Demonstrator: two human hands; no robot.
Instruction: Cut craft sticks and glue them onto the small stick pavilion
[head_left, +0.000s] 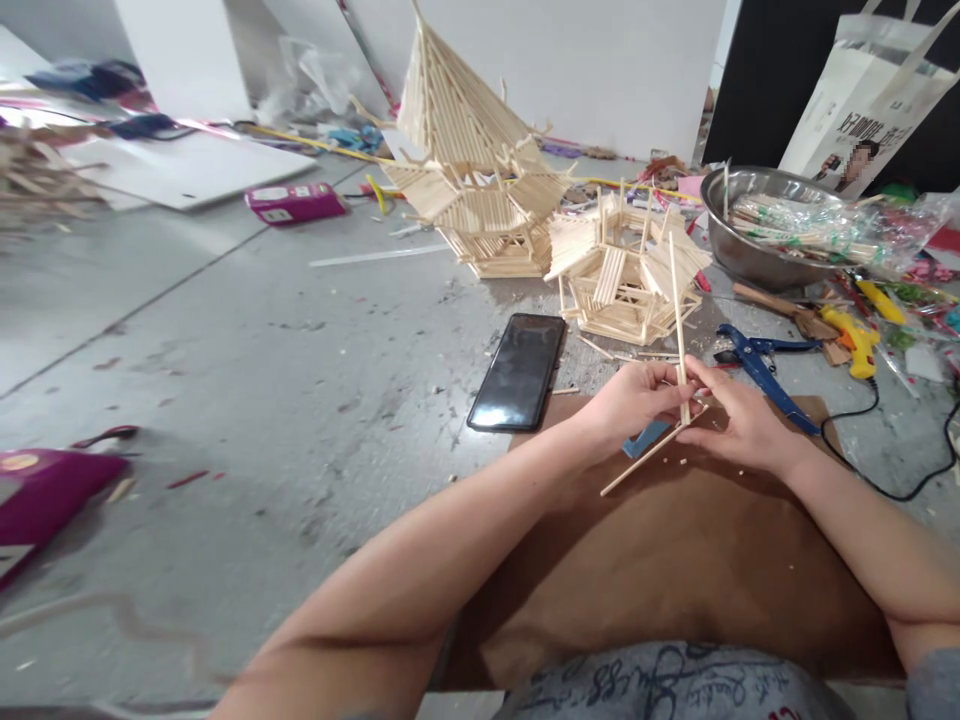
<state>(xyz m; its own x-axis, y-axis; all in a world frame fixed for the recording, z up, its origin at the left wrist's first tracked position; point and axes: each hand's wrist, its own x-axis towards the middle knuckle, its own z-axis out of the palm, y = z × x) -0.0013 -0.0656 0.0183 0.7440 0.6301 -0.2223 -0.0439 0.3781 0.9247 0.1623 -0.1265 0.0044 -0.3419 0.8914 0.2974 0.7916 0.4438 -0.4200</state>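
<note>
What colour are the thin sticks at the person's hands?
The thin sticks are pale cream-yellow, shown in the head view.

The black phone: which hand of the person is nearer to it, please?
The left. The left hand is just to the right of the phone, not touching it; the right hand is farther right, beyond the left hand.

A black phone (517, 368) is lying screen up (its lower end is glinting), a purple box (296, 203) is resting farther back, and a white bag (862, 85) is standing by a black panel (772, 75).
</note>
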